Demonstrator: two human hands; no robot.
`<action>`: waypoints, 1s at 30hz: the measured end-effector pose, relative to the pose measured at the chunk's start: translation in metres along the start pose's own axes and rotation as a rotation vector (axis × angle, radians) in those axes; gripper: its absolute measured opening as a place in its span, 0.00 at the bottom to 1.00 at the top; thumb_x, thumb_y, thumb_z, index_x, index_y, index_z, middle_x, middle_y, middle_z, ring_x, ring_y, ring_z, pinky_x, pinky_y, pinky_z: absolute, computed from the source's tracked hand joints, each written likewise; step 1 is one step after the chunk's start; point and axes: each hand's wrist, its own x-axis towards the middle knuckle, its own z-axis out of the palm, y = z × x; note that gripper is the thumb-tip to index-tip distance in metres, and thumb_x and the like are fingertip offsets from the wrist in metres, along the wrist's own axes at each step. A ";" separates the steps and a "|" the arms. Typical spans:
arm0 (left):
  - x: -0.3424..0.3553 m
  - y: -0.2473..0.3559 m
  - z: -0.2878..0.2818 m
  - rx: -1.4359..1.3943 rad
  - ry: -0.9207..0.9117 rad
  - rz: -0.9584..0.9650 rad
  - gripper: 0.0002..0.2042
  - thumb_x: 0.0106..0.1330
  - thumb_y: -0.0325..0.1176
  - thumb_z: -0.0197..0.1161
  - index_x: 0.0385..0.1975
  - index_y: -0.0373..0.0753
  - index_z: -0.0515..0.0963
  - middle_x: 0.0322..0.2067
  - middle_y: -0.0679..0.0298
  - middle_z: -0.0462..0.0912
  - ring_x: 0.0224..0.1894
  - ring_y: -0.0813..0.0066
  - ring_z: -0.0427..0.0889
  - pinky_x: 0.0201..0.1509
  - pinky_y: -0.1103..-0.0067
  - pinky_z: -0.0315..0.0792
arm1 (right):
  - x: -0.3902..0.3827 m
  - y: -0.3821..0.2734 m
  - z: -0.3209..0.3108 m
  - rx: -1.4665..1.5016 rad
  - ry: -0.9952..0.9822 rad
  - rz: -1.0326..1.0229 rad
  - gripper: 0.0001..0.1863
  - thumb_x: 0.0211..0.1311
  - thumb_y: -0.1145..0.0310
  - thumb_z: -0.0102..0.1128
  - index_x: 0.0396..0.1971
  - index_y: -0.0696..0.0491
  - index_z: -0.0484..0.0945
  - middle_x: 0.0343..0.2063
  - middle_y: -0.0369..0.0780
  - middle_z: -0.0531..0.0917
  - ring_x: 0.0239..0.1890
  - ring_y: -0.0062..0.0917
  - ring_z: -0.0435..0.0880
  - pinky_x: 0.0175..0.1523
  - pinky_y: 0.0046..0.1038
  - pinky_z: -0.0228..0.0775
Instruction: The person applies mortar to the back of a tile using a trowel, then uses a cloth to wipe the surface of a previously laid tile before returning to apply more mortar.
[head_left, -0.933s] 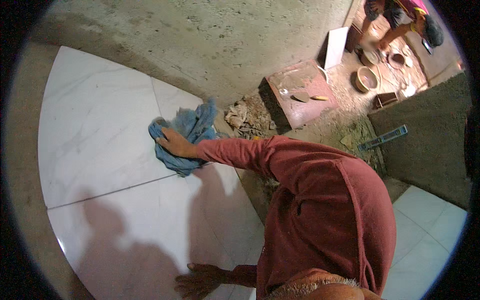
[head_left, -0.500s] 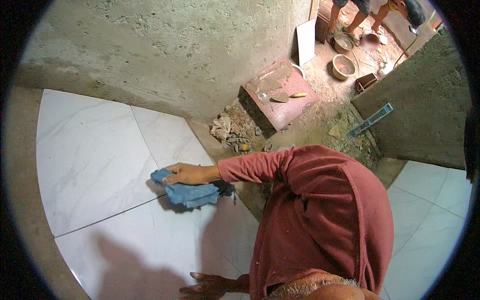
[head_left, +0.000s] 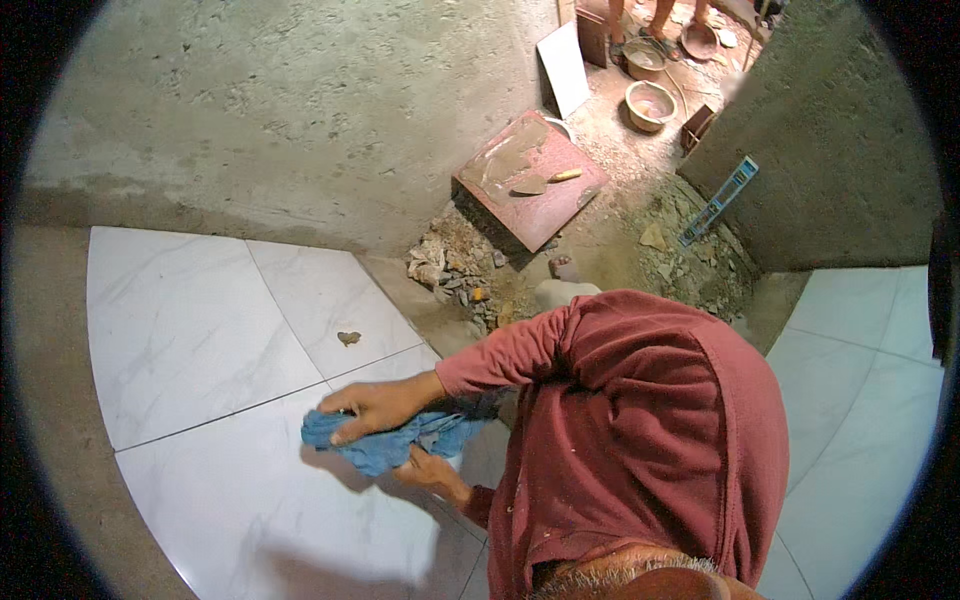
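Note:
My right hand (head_left: pixel 375 408) grips a crumpled blue cloth (head_left: pixel 375 450) from above, low over large white marbled tiles (head_left: pixel 200 320). My left hand (head_left: pixel 430 472) has its fingers closed on the cloth's lower edge; part of them is hidden under it. Both arms wear dark red sleeves, and the right one reaches across from the shoulder. On the tile beyond the cloth sits a small brown patch of mortar (head_left: pixel 348 339). Dark joints run between the tiles.
Ahead stands a reddish board (head_left: pixel 560 205) with wet mortar and a trowel (head_left: pixel 530 187). Rubble (head_left: pixel 460 275) lies beside it. A blue spirit level (head_left: pixel 718 202) leans on the right wall. Farther off are basins (head_left: pixel 650 107), a white tile (head_left: pixel 563 70) and another person's legs (head_left: pixel 660 20).
My left hand has come up from the tile's near side and taken the cloth's edge. My right hand has drawn the cloth nearer, baring the mortar patch. The view has shifted.

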 end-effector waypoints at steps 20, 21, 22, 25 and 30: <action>0.032 0.229 0.126 -1.310 -0.855 -0.411 0.33 0.72 0.55 0.53 0.66 0.35 0.63 0.62 0.52 0.66 0.60 0.58 0.67 0.66 0.65 0.61 | -0.117 -0.264 -0.192 0.320 0.800 -0.089 0.12 0.73 0.62 0.55 0.47 0.54 0.74 0.32 0.30 0.78 0.31 0.11 0.76 0.35 0.17 0.70; 0.042 0.246 0.137 -1.359 -0.869 -0.480 0.32 0.72 0.55 0.53 0.66 0.35 0.63 0.62 0.52 0.66 0.60 0.58 0.68 0.66 0.66 0.61 | -0.123 -0.255 -0.196 0.307 0.798 -0.058 0.12 0.73 0.62 0.55 0.47 0.53 0.74 0.32 0.31 0.78 0.32 0.12 0.76 0.37 0.18 0.71; 0.054 0.260 0.142 -1.402 -0.867 -0.550 0.32 0.72 0.55 0.52 0.65 0.35 0.63 0.62 0.53 0.67 0.59 0.59 0.69 0.66 0.66 0.62 | -0.129 -0.250 -0.201 0.301 0.786 -0.030 0.12 0.73 0.62 0.55 0.47 0.53 0.74 0.32 0.33 0.78 0.33 0.14 0.76 0.38 0.20 0.71; 0.083 0.295 0.162 -1.494 -0.866 -0.708 0.31 0.73 0.54 0.52 0.65 0.35 0.64 0.61 0.54 0.69 0.58 0.60 0.70 0.65 0.67 0.63 | -0.160 -0.248 -0.228 -0.627 0.746 -0.013 0.11 0.71 0.61 0.55 0.45 0.51 0.77 0.33 0.41 0.78 0.39 0.20 0.77 0.46 0.29 0.71; 0.093 0.336 0.182 -1.505 -0.860 -0.822 0.29 0.75 0.53 0.50 0.63 0.35 0.66 0.59 0.56 0.72 0.56 0.62 0.73 0.64 0.69 0.64 | -0.248 -0.243 -0.286 -1.611 0.515 0.135 0.13 0.69 0.57 0.57 0.42 0.50 0.80 0.36 0.47 0.80 0.42 0.28 0.78 0.49 0.34 0.69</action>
